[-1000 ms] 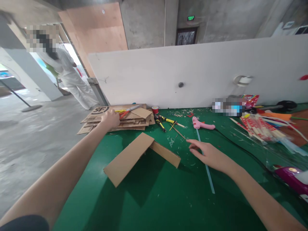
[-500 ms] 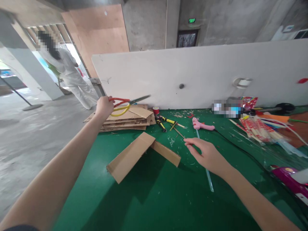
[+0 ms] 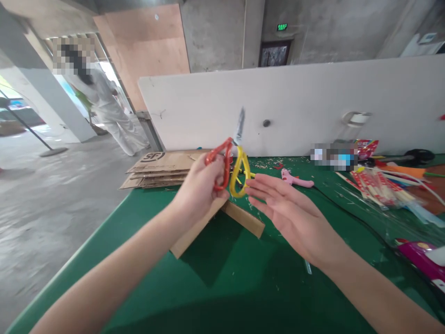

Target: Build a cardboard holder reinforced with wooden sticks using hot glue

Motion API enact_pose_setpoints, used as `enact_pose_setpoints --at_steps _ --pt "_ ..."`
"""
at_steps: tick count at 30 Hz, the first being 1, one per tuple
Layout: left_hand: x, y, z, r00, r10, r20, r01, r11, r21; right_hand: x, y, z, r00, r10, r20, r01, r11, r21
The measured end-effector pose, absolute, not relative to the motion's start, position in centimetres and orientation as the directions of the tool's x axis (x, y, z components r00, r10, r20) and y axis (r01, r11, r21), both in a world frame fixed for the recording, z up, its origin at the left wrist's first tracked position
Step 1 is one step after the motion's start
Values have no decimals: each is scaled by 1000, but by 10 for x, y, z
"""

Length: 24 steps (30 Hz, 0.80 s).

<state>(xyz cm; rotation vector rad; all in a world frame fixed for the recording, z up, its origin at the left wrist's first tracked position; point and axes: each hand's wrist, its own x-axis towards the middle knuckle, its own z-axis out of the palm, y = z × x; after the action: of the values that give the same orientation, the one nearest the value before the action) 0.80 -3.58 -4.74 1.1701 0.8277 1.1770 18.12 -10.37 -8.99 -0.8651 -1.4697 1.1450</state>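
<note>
My left hand (image 3: 201, 185) grips the red handle of a pair of scissors (image 3: 239, 130), which it holds up over the table with the blades pointing upward. Beside the yellow handle is my right hand (image 3: 292, 211), its fingers stretched out and open. The fingertips are at the handle's edge; whether they touch it I cannot tell. Below the scissors a folded cardboard piece (image 3: 245, 219) stands on the green table, partly covered by my left hand. The tools behind the scissors are mostly hidden.
Stacked flat cardboard (image 3: 167, 168) lies at the back left. A pink glue gun (image 3: 297, 180) with a black cord is behind my right hand. Packaged sticks (image 3: 378, 185) and a purple device (image 3: 420, 257) are at right. A white panel (image 3: 295, 102) borders the back; a person (image 3: 111, 111) stands beyond the left edge.
My left hand has brought the scissors rightward and turned the blades upward. My right hand has gone from pinching a thin stick to outstretched fingers near the yellow handle.
</note>
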Motion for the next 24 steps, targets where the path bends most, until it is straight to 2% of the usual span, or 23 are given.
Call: enact_pose_setpoints --at_steps 4,11,15,18,21,24 --pt "23 -62 -79 250 964 86 -208 -34 978 181 -101 -84 -222 963 154 170 194 -966" --pt "43 -96 -116 292 935 202 -14 -207 978 185 -94 -106 -69 997 40 150 50 -987" --pt "50 -105 -122 396 882 255 95 -315 944 194 -92 -113 -2 999 38 53 39 -998" --pt "55 -103 -120 462 842 280 98 -362 927 200 -93 -113 -107 993 58 -89 49 -995" --pt "57 -101 -116 508 819 268 124 -378 918 201 -90 -117 -188 982 6 -203 -33 -979" --pt "53 -101 -110 567 778 269 256 -478 840 198 -82 -128 -37 998 -48 -229 -55 -972"
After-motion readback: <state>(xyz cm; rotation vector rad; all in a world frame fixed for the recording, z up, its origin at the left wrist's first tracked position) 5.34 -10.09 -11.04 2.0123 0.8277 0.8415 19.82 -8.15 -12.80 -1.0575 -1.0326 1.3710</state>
